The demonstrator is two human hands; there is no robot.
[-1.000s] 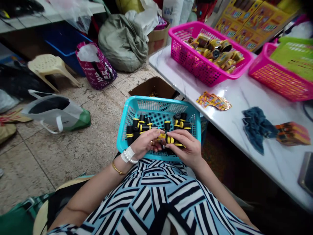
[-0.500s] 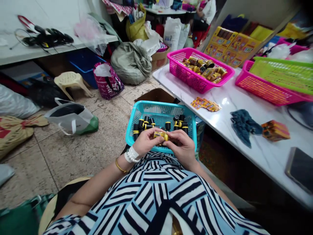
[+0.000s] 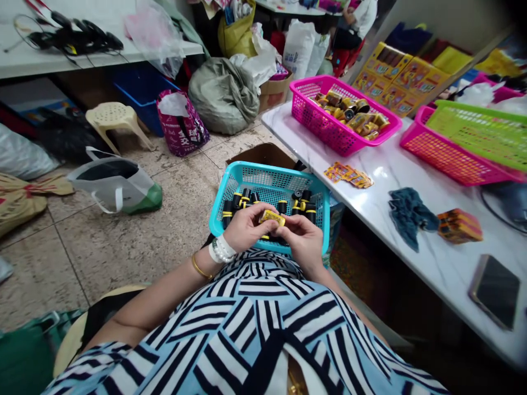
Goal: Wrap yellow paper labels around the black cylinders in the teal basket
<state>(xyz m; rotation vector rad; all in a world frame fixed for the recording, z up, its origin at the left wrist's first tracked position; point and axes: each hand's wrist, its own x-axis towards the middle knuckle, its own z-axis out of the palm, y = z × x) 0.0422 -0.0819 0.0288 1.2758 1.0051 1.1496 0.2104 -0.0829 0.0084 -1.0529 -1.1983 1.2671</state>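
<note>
Over a turquoise basket (image 3: 218, 189) on my lap, both hands hold a small yellow-labelled cylinder (image 3: 272, 218) lying nearly sideways. My left hand (image 3: 246, 226) pinches it between thumb and fingers from the left. On its right end, the thumb and fingers of my right hand (image 3: 305, 240) are closed. Under and behind my hands, several black cylinders (image 3: 282, 206) with yellow rings lie in the basket; some are hidden by the hands. Printed yellow-orange labels (image 3: 349, 174) lie in a small spread on the table to the right.
The white table (image 3: 370, 219) carries a pink basket (image 3: 346, 144) of yellow-wrapped cylinders, another pink basket (image 3: 457, 156) under a green one, a dark cloth (image 3: 411, 214), a printed stack (image 3: 459, 225) and a phone (image 3: 496, 291). Bags and a stool (image 3: 117, 120) stand left.
The view has shifted slightly. The yellow cylinder has turned a little between my fingers, its right end now lower; both hands still hold it.
</note>
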